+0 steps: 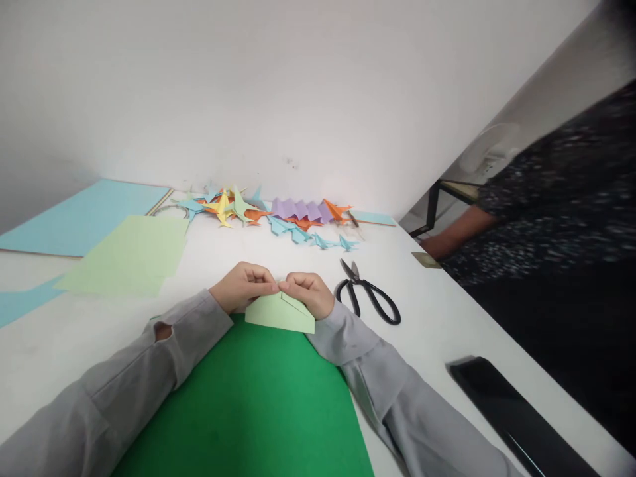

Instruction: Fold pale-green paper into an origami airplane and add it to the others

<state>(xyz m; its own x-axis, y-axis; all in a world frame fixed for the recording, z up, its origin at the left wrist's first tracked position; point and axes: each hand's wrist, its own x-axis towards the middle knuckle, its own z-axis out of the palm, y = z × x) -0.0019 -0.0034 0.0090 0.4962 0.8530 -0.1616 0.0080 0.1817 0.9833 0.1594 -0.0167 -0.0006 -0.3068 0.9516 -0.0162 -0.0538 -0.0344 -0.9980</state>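
Observation:
A folded pale green paper (279, 314) is held by both hands over the far end of a green sheet (248, 404). My left hand (244, 286) pinches its top edge from the left. Close beside it, my right hand (311, 293) pinches the same edge from the right, the fingertips almost meeting. Slanting fold lines run down from the pinched point, and the paper's wide lower edge faces me. Black-handled scissors (368, 285) lie to the right of my right hand, blades pointing away.
Folded paper figures (238, 205) and a pleated purple strip (302, 210) line the wall. Light green paper (126, 258) and blue sheets (89, 215) lie left. A black object (511, 411) rests right. A person's arm (460, 232) is at the right table edge.

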